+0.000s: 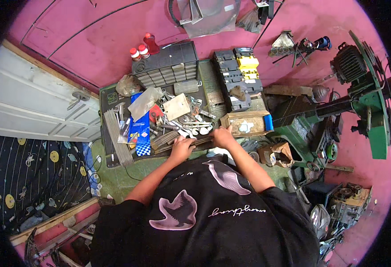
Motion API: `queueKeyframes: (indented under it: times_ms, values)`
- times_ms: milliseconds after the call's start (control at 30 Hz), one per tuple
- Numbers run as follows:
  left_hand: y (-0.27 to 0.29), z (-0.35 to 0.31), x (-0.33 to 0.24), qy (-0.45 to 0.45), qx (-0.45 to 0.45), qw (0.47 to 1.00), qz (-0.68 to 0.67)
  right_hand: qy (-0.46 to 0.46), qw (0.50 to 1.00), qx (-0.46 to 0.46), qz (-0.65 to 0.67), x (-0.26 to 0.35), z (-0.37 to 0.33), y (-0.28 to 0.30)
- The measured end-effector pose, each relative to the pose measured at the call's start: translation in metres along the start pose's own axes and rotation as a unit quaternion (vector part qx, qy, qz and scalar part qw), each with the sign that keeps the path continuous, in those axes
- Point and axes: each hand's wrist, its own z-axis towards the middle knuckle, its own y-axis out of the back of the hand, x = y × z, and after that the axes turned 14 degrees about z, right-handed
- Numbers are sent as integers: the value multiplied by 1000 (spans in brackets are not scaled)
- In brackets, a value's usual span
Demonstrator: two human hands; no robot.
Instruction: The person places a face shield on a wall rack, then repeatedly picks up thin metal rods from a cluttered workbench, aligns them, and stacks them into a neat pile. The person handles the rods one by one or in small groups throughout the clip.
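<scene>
Low at the front edge of the bench, a bunch of thin grey-brown welding rods (201,142) lies crosswise between my hands. My left hand (182,148) is closed over its left part, fingers curled down onto the rods. At the right end, my right hand (222,137) closes round the rod tips; its fingertips are partly hidden. More rods (163,140) lie just left of my left hand. A larger bundle of rods (117,137) runs along the bench's left side, beside a blue packet (138,128). Spanners (195,130) lie just beyond my hands.
A wooden tray (245,115) stands right of my right hand. Behind the loose tools are a black drawer cabinet (165,60) with red bottles (151,43) and black-and-yellow cases (238,75). A green drill press (369,107) stands at right, a white door (35,98) at left.
</scene>
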Motion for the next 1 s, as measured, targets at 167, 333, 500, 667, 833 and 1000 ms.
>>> queueKeyframes:
  times_ms: [167,333,500,667,833,1000]
  values:
    - [5,-2,-3,7,4,1000,-2,0,999,-5,34,-14,0,-3]
    - [-1,-7,5,-30,-23,998,54,26,999,-11,36,-9,5,-23]
    - [-5,-5,5,-62,-17,992,111,105,989,-63,-87,-13,15,-68]
    - [3,-13,3,-26,-11,999,46,92,986,-68,-120,-4,15,-57]
    - [7,-25,25,30,-123,992,17,127,980,-127,-85,18,16,-52]
    - [18,-48,61,176,-116,966,149,269,947,-165,-62,52,29,-59]
